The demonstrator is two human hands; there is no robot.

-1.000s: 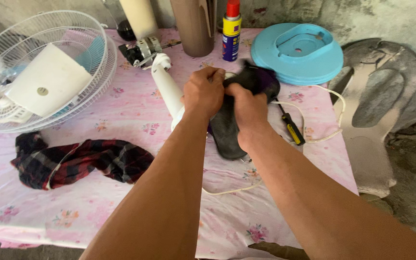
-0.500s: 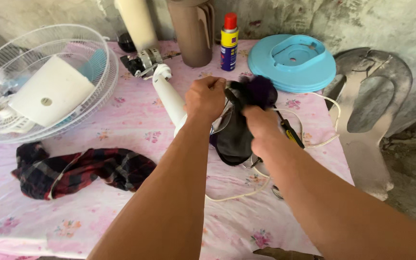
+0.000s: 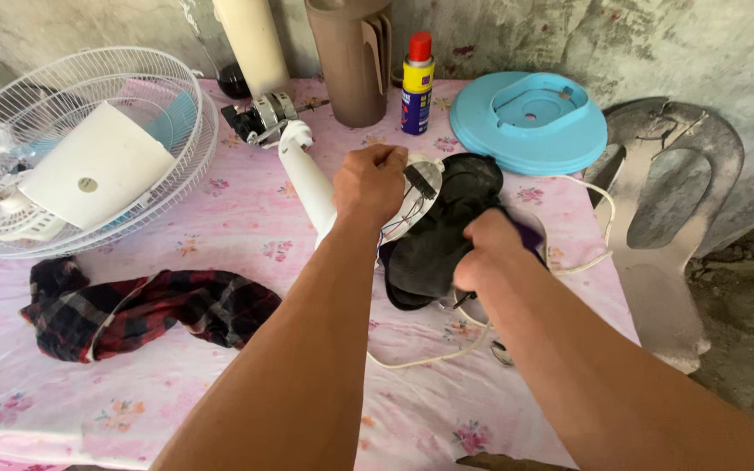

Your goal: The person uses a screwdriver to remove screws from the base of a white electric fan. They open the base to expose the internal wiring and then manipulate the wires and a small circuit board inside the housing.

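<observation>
My left hand (image 3: 370, 180) is closed on the top of a white fan part (image 3: 415, 199) with wires showing, which joins a white tube (image 3: 307, 179) lying on the table. My right hand (image 3: 490, 253) grips a dark cloth (image 3: 434, 244) and presses it against that part. The cloth hides most of the piece beneath it. A white power cord (image 3: 586, 253) loops out from under the cloth to the right and towards the table's front.
On the pink flowered tablecloth (image 3: 220, 218): a white wire fan guard (image 3: 71, 148) at left, a plaid rag (image 3: 146, 310), a small motor (image 3: 259, 118), a brown jug (image 3: 355, 57), a spray can (image 3: 417, 83), a blue round fan base (image 3: 530, 122). A dusty plastic chair (image 3: 669, 201) stands at right.
My right hand has slid with the dark cloth from the top of the fan part down towards me. My left hand has kept its hold.
</observation>
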